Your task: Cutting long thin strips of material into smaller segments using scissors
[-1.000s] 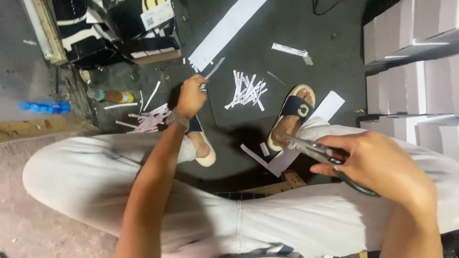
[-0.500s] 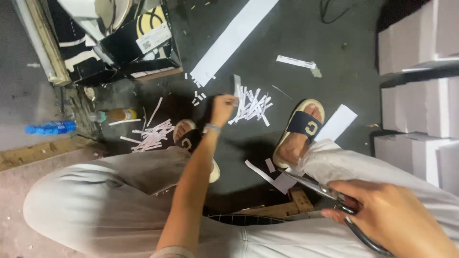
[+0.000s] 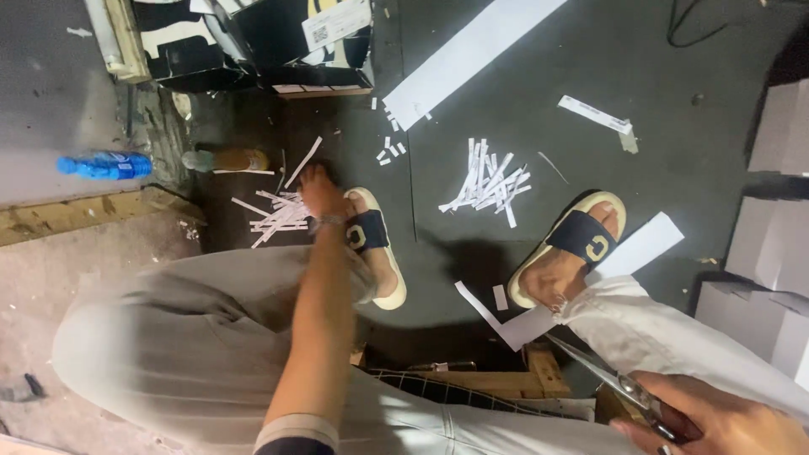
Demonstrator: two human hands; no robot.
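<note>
The left hand (image 3: 324, 192) reached down to the pile of paper strips (image 3: 274, 212) on the floor (image 3: 472, 253), just beside its fingertips; its grip could not be made out. The right hand (image 3: 725, 421) was closed around scissors (image 3: 619, 383), blades parted, near the lap.

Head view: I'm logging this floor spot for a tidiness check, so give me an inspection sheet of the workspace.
Surface: dark floor, littered with paper offcuts.
Job's things: scissors in the right hand; pile of white strips by the left hand; second strip pile further right.
Clutter: long paper sheet, blue bottle, small scraps.
Grippers: left hand reaches down to the strips; right hand grips the scissors.
Cables: dark cord at the top edge.
Surroundings: white boxes at right, dark cartons at top, wooden plank at left.
</note>
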